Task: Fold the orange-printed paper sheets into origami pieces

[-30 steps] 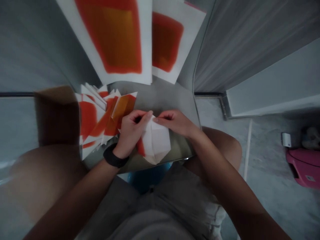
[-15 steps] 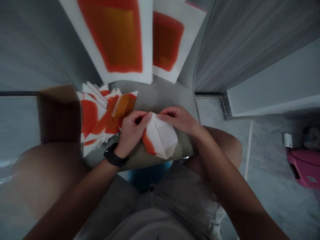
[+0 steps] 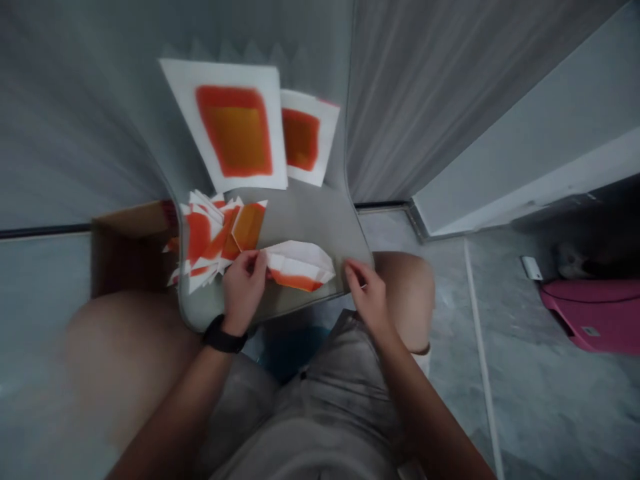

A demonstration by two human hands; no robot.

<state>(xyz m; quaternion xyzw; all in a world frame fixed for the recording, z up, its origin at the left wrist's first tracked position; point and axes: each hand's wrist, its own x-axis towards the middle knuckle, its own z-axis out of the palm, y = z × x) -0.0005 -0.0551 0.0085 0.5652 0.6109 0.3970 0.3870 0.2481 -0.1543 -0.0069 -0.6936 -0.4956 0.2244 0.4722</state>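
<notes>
- The left hand (image 3: 243,291) pinched one end of a folded white-and-orange paper (image 3: 300,265) between its fingers, the paper lying on a grey board (image 3: 305,223).
- The right hand (image 3: 366,291), fingers loosely curled and empty, sat at the board's edge (apart from the paper).
- A heap of folded sheets (image 3: 203,243) lay just beside the left hand.

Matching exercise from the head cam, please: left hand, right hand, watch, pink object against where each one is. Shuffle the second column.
Things:
1. left hand
2. right hand
3. black watch
4. pink object

Places:
A. on the floor, far right
B. around a wrist
C. holding the folded paper
D. at the edge of the grey surface, off the paper

Pairs: 1-C, 2-D, 3-B, 4-A
</notes>
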